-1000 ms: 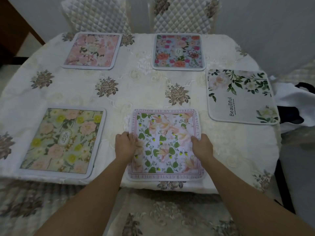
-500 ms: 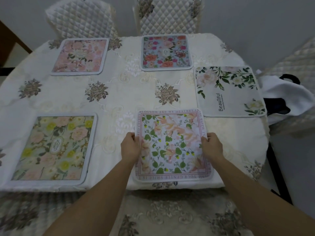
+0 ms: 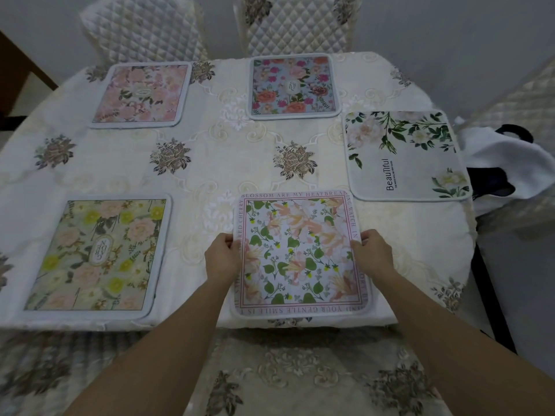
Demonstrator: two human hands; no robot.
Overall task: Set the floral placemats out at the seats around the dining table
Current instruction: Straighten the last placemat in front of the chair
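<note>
From over the person's shoulders, the worktop is spread with a cream embroidered cloth, and five floral placemats lie on it. The nearest, a pink-bordered mat printed with lilies, green leaves and a line of lettering round its edge, sits at the near edge straight in front of the person, its front edge hanging a little past the cloth's fold. The left hand has its grip closed on the mat's left edge, thumb on top; the right hand pinches the right edge the same way. To the left, well apart, a yellow and peach mat lies flat at the near-left seat. Across the worktop a pale pink mat sits before one quilted chair, and a blue mat with red roses before the other quilted chair. At the right end a white mat with green sprigs, marked "Beautiful", lies just beside the lettered mat's far corner, not touching it. Beyond that end a white bag with dark handles slumps on something I cannot make out.
</note>
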